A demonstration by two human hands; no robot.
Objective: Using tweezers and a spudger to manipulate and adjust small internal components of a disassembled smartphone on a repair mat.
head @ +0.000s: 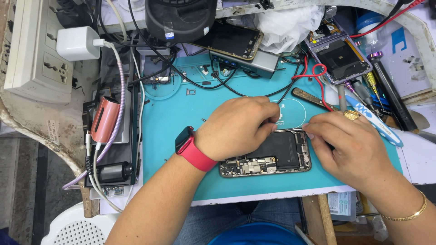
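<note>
An opened smartphone [272, 156] lies on the teal work mat [172, 122], its black battery and circuit boards exposed. My left hand [236, 127], with a red watch on the wrist, rests curled over the phone's upper left part, fingertips pinched at its top edge. My right hand [349, 145], wearing a gold ring and bracelet, sits at the phone's right end with its fingertips touching the top right corner. Whether either hand pinches a small part or tool is hidden by the fingers.
A second opened phone [338, 56] lies at the back right beside screwdrivers [363, 90] and a red wire [318, 77]. A phone with a screen [234, 41] and a grey box are at the back. A power strip [38, 45], charger [77, 43] and cables crowd the left.
</note>
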